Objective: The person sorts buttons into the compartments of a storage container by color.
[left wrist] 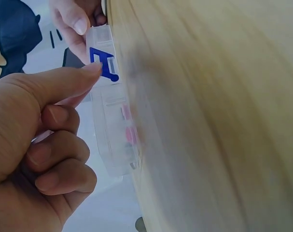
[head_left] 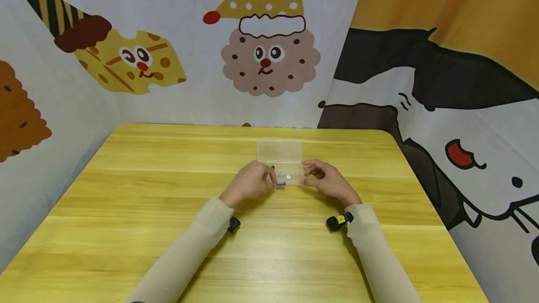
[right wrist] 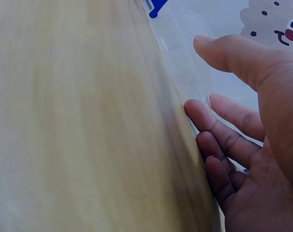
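Observation:
On the table stands a clear plastic compartment box (head_left: 294, 172), its clear lid (head_left: 279, 150) tilted up at the back. In front of it, my left hand (head_left: 252, 180) pinches a small blue plastic piece (left wrist: 104, 64) with a cut-out, thumb tip on its edge. The other side of the grip is hidden. Beside the box's right end is my right hand (head_left: 330, 182), fingers loosely bent. Its fingertips (right wrist: 198, 112) rest by the box's end wall, and the thumb stands apart above. A white round bit (head_left: 288, 177) shows in the box; pink pieces (left wrist: 131, 135) show through its wall.
The wooden table (head_left: 269, 256) extends around the box on every side. Behind it hangs a cloth (head_left: 168, 106) printed with cartoon figures. Each wrist wears a small black camera (head_left: 334, 222) below the sleeve cuff.

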The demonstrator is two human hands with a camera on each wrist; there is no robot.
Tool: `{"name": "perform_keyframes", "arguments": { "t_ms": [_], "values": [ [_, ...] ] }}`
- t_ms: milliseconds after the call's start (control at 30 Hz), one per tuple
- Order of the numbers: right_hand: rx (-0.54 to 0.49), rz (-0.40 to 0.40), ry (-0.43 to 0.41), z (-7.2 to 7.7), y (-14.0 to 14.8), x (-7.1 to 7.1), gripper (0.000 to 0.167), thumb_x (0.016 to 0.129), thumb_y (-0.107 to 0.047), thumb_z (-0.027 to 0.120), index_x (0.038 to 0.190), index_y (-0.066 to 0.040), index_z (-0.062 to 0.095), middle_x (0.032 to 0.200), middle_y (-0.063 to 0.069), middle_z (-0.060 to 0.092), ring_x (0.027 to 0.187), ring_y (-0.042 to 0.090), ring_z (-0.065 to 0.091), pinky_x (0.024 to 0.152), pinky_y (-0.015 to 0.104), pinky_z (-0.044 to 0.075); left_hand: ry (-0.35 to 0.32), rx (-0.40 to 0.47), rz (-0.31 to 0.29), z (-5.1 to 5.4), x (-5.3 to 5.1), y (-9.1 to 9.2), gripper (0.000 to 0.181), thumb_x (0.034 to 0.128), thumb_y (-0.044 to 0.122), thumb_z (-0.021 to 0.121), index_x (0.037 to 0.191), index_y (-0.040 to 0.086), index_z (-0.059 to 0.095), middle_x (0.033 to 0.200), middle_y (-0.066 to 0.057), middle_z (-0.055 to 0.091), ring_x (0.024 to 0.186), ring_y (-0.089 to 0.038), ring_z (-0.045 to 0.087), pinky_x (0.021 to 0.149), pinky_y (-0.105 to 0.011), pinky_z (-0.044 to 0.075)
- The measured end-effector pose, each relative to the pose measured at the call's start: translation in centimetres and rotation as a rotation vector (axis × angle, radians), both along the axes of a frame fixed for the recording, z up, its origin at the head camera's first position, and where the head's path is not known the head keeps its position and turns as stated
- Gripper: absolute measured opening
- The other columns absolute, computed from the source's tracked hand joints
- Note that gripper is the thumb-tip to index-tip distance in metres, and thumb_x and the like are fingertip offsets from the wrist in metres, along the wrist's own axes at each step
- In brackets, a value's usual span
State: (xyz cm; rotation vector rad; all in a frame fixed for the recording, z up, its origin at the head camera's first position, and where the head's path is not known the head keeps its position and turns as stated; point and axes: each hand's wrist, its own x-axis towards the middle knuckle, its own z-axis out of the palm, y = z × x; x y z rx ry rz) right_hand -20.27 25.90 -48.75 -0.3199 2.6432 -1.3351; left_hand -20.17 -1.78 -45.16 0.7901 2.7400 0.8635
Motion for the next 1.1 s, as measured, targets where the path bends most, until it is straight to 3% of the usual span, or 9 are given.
{"name": "perform_keyframes", "arguments": {
  "t_ms": [167, 400, 700, 800, 967, 1100],
  "values": [
    [0.004, -0.008, -0.007, -0.3, 0.0, -0.2, 0.054, 0.09, -0.034, 0.081, 0.139, -0.022, 0.062, 0.112, 0.004, 0.07, 0.1, 0.02, 0.065, 0.09, 0.038, 0.05, 0.049, -0.007, 0.022, 0.1, 0.0, 0.1, 0.008, 0.0904, 0.014, 0.076, 0.086, 0.021, 0.077, 0.066, 0.008, 0.061, 0.058, -0.008, 0.051, 0.058, -0.026, 0.044],
    [-0.005, -0.002, -0.016, -0.3, -0.1, -0.2, 0.055, 0.09, -0.035, 0.081, 0.14, -0.023, 0.061, 0.113, 0.004, 0.07, 0.1, 0.021, 0.065, 0.091, 0.04, 0.05, 0.055, -0.014, 0.045, 0.3, 0.1, 0.0, 0.008, 0.0916, 0.016, 0.076, 0.085, 0.021, 0.075, 0.064, 0.008, 0.061, 0.056, -0.008, 0.051, 0.057, -0.026, 0.044],
    [-0.006, 0.0, -0.02, -0.1, -0.3, -0.2, 0.056, 0.09, -0.035, 0.08, 0.141, -0.022, 0.061, 0.114, 0.004, 0.069, 0.1, 0.021, 0.065, 0.09, 0.04, 0.05, 0.021, 0.039, 0.042, 0.3, 0.3, -0.9, 0.005, 0.0913, 0.014, 0.076, 0.087, 0.016, 0.076, 0.071, 0.007, 0.064, 0.062, -0.01, 0.053, 0.059, -0.026, 0.045],
    [-0.007, 0.004, -0.021, -0.2, -0.3, -0.3, 0.056, 0.091, -0.034, 0.08, 0.141, -0.022, 0.06, 0.114, 0.004, 0.069, 0.1, 0.022, 0.064, 0.089, 0.04, 0.05, 0.019, 0.05, 0.065, 0.1, 0.3, -1.4, 0.004, 0.0916, 0.016, 0.077, 0.088, 0.017, 0.076, 0.075, 0.008, 0.066, 0.065, -0.009, 0.054, 0.061, -0.025, 0.046],
    [-0.005, 0.008, -0.026, -0.2, -0.3, -0.3, 0.056, 0.091, -0.034, 0.08, 0.141, -0.021, 0.06, 0.115, 0.005, 0.069, 0.1, 0.022, 0.064, 0.088, 0.039, 0.049, 0.006, 0.073, 0.11, 0.0, 0.3, -2.4, 0.004, 0.0945, 0.022, 0.076, 0.094, 0.019, 0.077, 0.066, 0.004, 0.06, 0.055, -0.009, 0.044, 0.054, -0.025, 0.038],
    [-0.002, 0.005, -0.029, -0.1, -0.2, -0.3, 0.056, 0.091, -0.034, 0.08, 0.141, -0.021, 0.061, 0.115, 0.005, 0.069, 0.101, 0.023, 0.064, 0.087, 0.039, 0.049, -0.027, 0.125, 0.145, 0.1, 0.5, -3.3, 0.013, 0.0961, 0.024, 0.075, 0.104, 0.014, 0.077, 0.061, 0.001, 0.055, 0.051, -0.011, 0.04, 0.05, -0.025, 0.034]
  ]
}}
